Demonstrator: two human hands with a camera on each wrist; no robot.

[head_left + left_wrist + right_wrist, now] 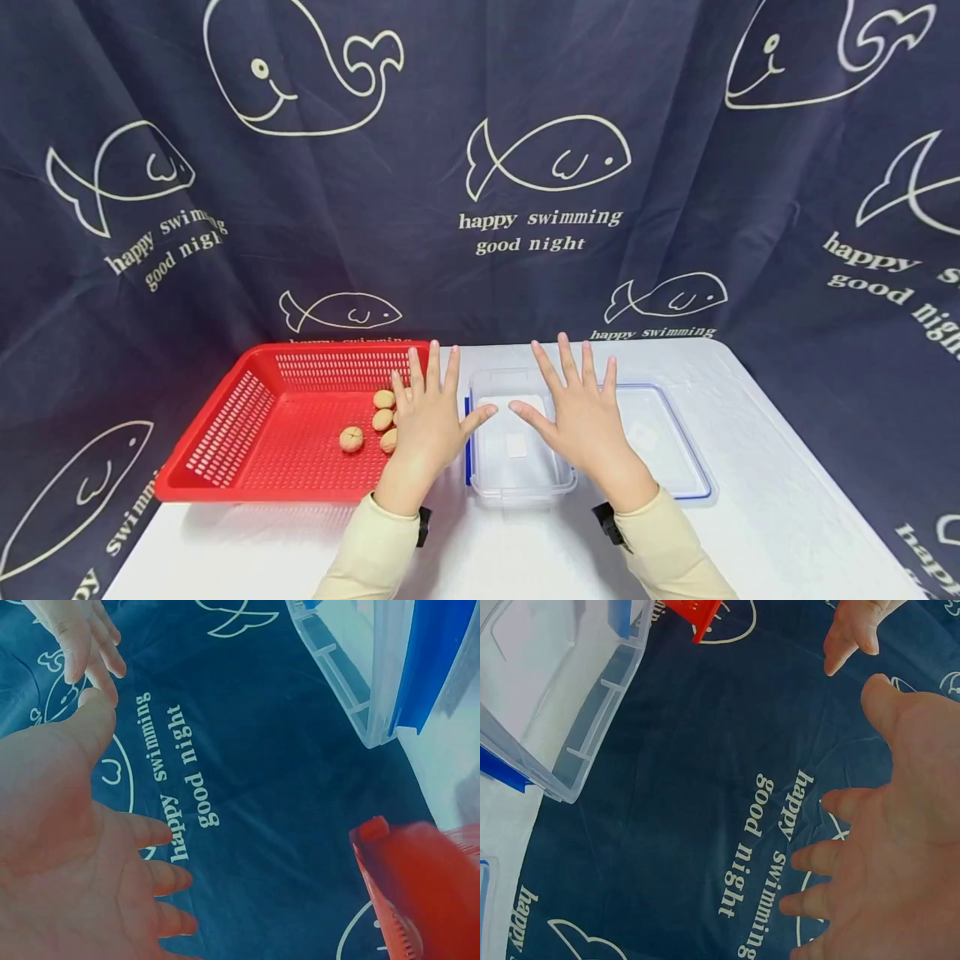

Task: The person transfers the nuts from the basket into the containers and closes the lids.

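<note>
Both hands are held up with fingers spread and nothing in them. In the head view the left hand point(431, 417) overlaps the right side of a red plastic basket point(217, 367). Several walnuts point(351, 439) lie in that basket, some hidden behind the hand. My right hand point(588, 421) overlaps the right part of a clear plastic box point(517, 492) with a blue clip on its left side. The two thumbs point toward each other above the box. Each wrist view shows an open palm, the left palm point(67, 847) and the right palm point(907, 847).
A clear lid point(667, 433) with a blue seal lies on the white table point(780, 500), right of the box. Behind the table hangs a dark blue curtain point(420, 217) printed with white fish, whales and lettering. Beige sleeves and black wrist straps cover the forearms.
</note>
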